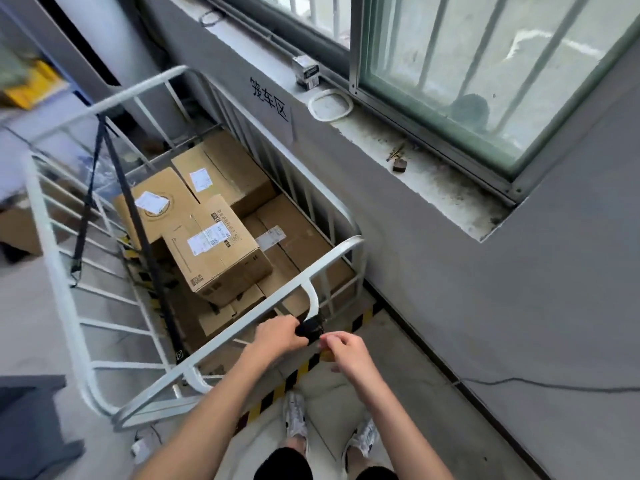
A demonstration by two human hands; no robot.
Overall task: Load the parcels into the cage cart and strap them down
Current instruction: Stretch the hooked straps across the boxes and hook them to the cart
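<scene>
Shoes (295, 415): planted on the floor by the yellow-and-black tape line (277, 388), close to the cart's near corner
Left hand (282, 336): curled round a black buckle (311, 329), just under the near top rail
Right hand (346, 348): just beside the buckle, fingers bent, thumb and forefinger close together; whether they pinch a strap end I cannot tell
Cage cart (242, 320): white railed frame, parked against the grey wall below the window sill (433, 181)
Parcels (214, 247): brown cartons already inside the cart, stacked in layers, a labelled one on top
Strap (152, 244): black webbing runs slantwise from the far rail down past the cartons toward the near corner; a second length (86, 192) hangs loose on the far side
Step in hand: loading looks finished; this is the strapping, at the buckle
Next move: feed or pull the webbing through the buckle until it sits taut across the stack, with the left hand bracing the buckle while the right draws the slack
</scene>
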